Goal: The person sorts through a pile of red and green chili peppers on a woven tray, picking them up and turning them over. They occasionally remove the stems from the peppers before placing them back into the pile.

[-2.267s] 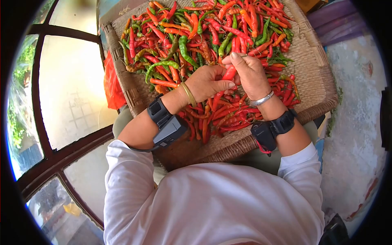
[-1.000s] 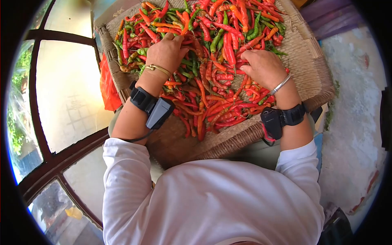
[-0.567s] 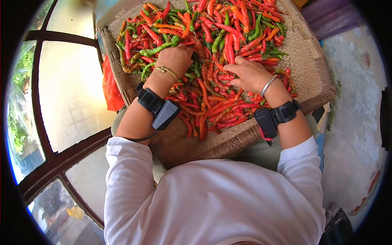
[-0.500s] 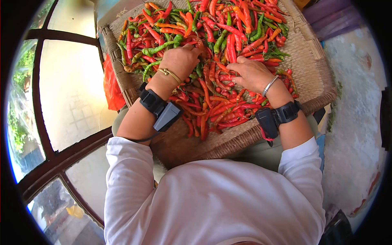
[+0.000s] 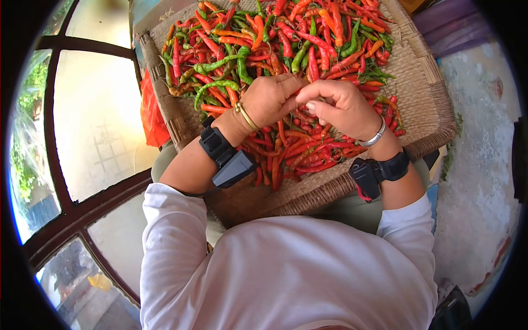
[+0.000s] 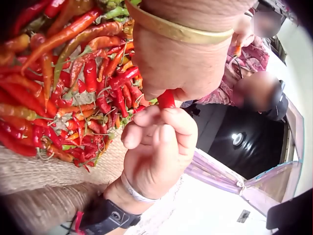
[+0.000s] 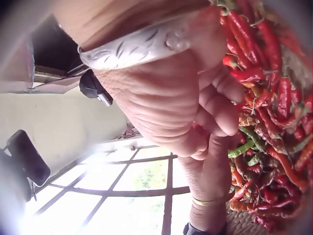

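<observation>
My left hand (image 5: 269, 102) grips a red chili pepper (image 6: 167, 99), mostly hidden by the fingers. Meeting it from the right, my right hand (image 5: 344, 107) has its fingers curled in at the pepper's end. In the left wrist view, the right fingertips (image 6: 172, 116) are right at the red end, the thumb just below. A bit of red also shows between the two hands in the right wrist view. Both hands are over a heap of red, orange and green chili peppers (image 5: 313, 151) in a shallow woven basket (image 5: 410, 88).
The basket's thick rim (image 5: 308, 203) lies across the person's lap. A window with dark frames (image 5: 60, 209) stands at left, an orange-red plastic bag (image 5: 153, 113) beside the basket. Another person in pink patterned clothing (image 6: 220, 88) appears in the left wrist view.
Earlier the hands held a red chili together, then parted over the heap. The left hand reached into the peppers. Now both have come together near the middle, with a red chili between them.
</observation>
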`<move>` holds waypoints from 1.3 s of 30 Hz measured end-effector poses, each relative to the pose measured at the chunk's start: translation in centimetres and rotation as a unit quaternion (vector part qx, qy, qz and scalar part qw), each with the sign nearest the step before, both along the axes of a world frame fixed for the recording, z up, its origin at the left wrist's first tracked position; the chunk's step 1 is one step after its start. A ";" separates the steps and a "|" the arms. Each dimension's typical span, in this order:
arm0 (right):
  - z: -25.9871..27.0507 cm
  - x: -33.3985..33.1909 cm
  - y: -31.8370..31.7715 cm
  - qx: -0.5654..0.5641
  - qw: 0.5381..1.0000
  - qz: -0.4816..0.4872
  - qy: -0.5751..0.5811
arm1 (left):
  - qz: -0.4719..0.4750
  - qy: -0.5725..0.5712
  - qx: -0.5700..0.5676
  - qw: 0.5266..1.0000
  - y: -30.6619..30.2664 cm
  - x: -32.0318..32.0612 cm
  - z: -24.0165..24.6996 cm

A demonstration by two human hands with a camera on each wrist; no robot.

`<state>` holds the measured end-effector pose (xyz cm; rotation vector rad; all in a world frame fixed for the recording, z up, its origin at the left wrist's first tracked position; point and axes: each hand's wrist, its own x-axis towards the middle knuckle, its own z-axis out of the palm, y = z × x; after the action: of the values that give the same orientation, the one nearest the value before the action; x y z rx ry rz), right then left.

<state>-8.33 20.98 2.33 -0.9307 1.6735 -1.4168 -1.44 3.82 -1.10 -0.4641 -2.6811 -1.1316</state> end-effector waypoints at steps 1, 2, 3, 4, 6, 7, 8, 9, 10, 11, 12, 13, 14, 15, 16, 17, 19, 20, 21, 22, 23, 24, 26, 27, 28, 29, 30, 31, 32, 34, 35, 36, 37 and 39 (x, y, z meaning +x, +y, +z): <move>0.7 0.1 0.2 -0.037 0.994 -0.046 -0.091 | 0.010 -0.036 0.040 0.998 -0.1 0.1 0.2; 1.0 -0.2 0.2 -0.037 0.994 -0.047 -0.091 | 0.010 -0.037 0.040 0.998 -0.2 0.0 0.4; 1.0 -0.6 0.3 -0.060 0.987 -0.106 -0.102 | 0.055 -0.141 0.141 0.978 -0.5 -0.1 0.8; 0.9 -0.9 0.3 -0.082 0.976 -0.166 -0.114 | 0.099 -0.243 0.238 0.935 -0.7 -0.1 1.2; 0.4 -1.3 0.4 -0.060 0.975 -0.186 -0.106 | 0.109 -0.368 0.231 0.894 -1.8 -0.6 1.9; 0.0 -1.3 0.3 -0.032 0.978 -0.180 -0.102 | 0.131 -0.363 0.271 0.882 -2.4 -1.0 1.9; -0.2 -1.3 0.3 -0.003 0.980 -0.174 -0.098 | 0.153 -0.357 0.311 0.868 -3.0 -1.5 1.9; 0.0 -1.1 0.2 0.002 0.980 -0.173 -0.096 | 0.118 -0.297 0.437 0.841 -3.6 -2.2 2.3; -0.1 -1.1 0.2 0.003 0.980 -0.175 -0.097 | 0.081 -0.231 0.554 0.796 -3.9 -2.7 2.8; -0.2 -1.1 0.1 0.006 0.982 -0.169 -0.089 | 0.071 -0.159 0.597 0.784 -4.0 -2.6 3.2; -0.3 -1.0 0.0 0.009 0.983 -0.162 -0.081 | 0.059 -0.136 0.586 0.796 -4.6 -2.9 3.5; -0.3 -1.0 0.0 0.010 0.983 -0.162 -0.081 | 0.100 -0.131 0.532 0.830 -4.6 -2.8 3.7; -0.3 -0.9 -0.1 0.023 0.984 -0.163 -0.071 | 0.139 -0.126 0.475 0.860 -4.6 -2.7 3.8; -0.3 -0.9 -0.1 0.037 0.984 -0.164 -0.061 | 0.139 -0.127 0.475 0.860 -4.8 -2.5 3.5; -0.5 -0.9 -0.2 0.037 0.984 -0.164 -0.061 | 0.175 -0.150 0.259 0.938 -5.2 -2.2 2.7; -0.8 -1.0 -0.3 0.040 0.986 -0.157 -0.047 | 0.201 -0.165 0.029 0.965 -5.4 -2.0 2.0; -1.3 -0.9 -0.3 0.045 0.987 -0.153 -0.036 | 0.173 -0.103 -0.173 0.964 -5.1 -1.4 0.9; -1.4 -0.9 -0.3 0.050 0.989 -0.139 -0.015 | 0.139 -0.032 -0.367 0.919 -5.0 -1.2 0.3; -1.4 -0.9 -0.3 0.055 0.991 -0.125 0.007 | 0.135 0.020 -0.400 0.907 -5.0 -1.0 -0.2; -1.5 -0.9 -0.3 0.056 0.990 -0.127 0.006 | 0.132 0.020 -0.399 0.907 -5.0 -0.9 -0.6; -1.7 -0.8 -0.3 0.055 0.991 -0.121 0.016 | 0.149 0.034 -0.409 0.899 -5.1 -1.0 -0.9; -1.8 -0.8 -0.2 0.054 0.991 -0.116 0.026 | 0.165 0.049 -0.420 0.891 -5.1 -1.2 -1.1; -1.8 -0.8 -0.2 0.066 0.990 -0.117 0.033 | 0.179 0.059 -0.403 0.896 -5.4 -1.9 -1.6; -1.8 -0.8 -0.2 0.076 0.991 -0.100 0.043 | 0.180 0.058 -0.415 0.890 -5.6 -2.2 -1.8; -1.9 -0.9 -0.3 0.085 0.992 -0.081 0.053 | 0.183 0.056 -0.427 0.884 -5.8 -2.5 -2.0; -2.1 -1.0 -0.3 0.086 0.992 -0.081 0.054 | 0.187 0.061 -0.435 0.879 -5.9 -2.6 -2.1; -2.5 -0.9 -0.3 0.084 0.991 -0.090 0.051 | 0.187 0.061 -0.434 0.879 -5.8 -2.6 -1.9; -2.8 -0.9 -0.3 0.082 0.990 -0.099 0.049 | 0.178 0.052 -0.442 0.878 -5.8 -2.5 -1.6; -2.7 -0.9 -0.3 0.082 0.991 -0.099 0.049 | 0.169 0.042 -0.450 0.876 -5.9 -2.5 -1.3; -2.7 -0.9 -0.4 0.082 0.990 -0.090 0.065 | 0.163 0.038 -0.442 0.881 -5.9 -2.3 -1.0; -2.6 -0.9 -0.4 0.082 0.990 -0.090 0.064 | 0.157 0.035 -0.432 0.887 -6.0 -2.3 -0.9; -2.5 -0.8 -0.5 0.083 0.989 -0.094 0.078 | 0.156 0.035 -0.433 0.887 -5.7 -2.1 -0.4; -2.4 -0.8 -0.5 0.084 0.988 -0.098 0.091 | 0.149 0.056 -0.433 0.888 -5.3 -1.9 0.1; -2.7 -0.8 -0.5 0.080 0.982 -0.109 0.129 | 0.140 0.077 -0.432 0.888 -4.5 -1.6 0.9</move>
<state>-9.10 20.47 -0.37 -0.8904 2.1043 -1.3201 -3.05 -0.65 -0.17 -0.2422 -2.8388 0.2235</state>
